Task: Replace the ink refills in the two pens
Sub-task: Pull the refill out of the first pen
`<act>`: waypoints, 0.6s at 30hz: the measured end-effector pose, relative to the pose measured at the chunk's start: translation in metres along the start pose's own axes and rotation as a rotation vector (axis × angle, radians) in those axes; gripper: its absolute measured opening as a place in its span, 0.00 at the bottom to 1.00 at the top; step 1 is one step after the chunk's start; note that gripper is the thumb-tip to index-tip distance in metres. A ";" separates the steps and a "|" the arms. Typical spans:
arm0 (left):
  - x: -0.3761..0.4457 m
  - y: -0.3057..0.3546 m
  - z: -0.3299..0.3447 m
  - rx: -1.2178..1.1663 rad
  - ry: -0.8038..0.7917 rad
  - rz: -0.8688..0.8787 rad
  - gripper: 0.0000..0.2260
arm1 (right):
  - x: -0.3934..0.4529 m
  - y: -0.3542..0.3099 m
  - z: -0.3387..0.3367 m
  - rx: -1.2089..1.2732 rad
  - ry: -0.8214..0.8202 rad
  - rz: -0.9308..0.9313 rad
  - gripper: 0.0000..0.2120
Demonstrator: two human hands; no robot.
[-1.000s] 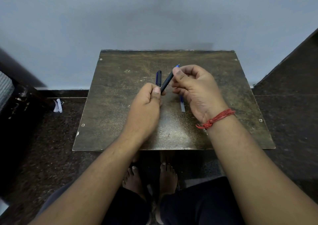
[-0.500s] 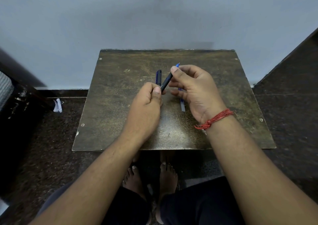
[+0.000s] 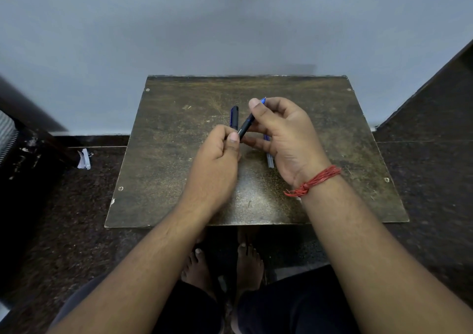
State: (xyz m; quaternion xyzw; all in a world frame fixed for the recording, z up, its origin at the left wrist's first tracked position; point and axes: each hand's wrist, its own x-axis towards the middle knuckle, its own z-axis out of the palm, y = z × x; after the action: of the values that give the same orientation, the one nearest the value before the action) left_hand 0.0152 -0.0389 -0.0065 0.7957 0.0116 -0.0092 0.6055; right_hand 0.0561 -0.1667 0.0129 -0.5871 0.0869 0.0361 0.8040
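A black pen (image 3: 245,127) with a blue tip slants above the small dark table (image 3: 179,175). My left hand (image 3: 217,159) pinches its lower end. My right hand (image 3: 284,139) holds its upper end between thumb and fingers, with the blue tip poking out past the thumb. A second dark blue pen (image 3: 234,116) lies on the table just behind my left hand. A thin clear refill (image 3: 269,158) with a blue end lies on the table, partly hidden under my right hand.
The table stands against a pale wall (image 3: 230,26). A crumpled white scrap (image 3: 84,159) lies on the dark floor to the left. My bare feet (image 3: 225,264) are under the table's near edge. A red thread band (image 3: 313,181) circles my right wrist.
My right hand has rolled outward so its palm shows more, and its thumb has slid up toward the pen's blue tip. My left hand has stayed put.
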 end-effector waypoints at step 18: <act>0.000 0.003 0.000 0.019 0.009 -0.004 0.12 | 0.003 0.003 -0.004 -0.070 0.061 -0.038 0.05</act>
State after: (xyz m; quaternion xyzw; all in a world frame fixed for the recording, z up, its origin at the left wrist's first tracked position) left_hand 0.0149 -0.0394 -0.0035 0.8014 0.0159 -0.0071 0.5979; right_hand 0.0580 -0.1694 0.0089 -0.6171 0.0989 0.0057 0.7806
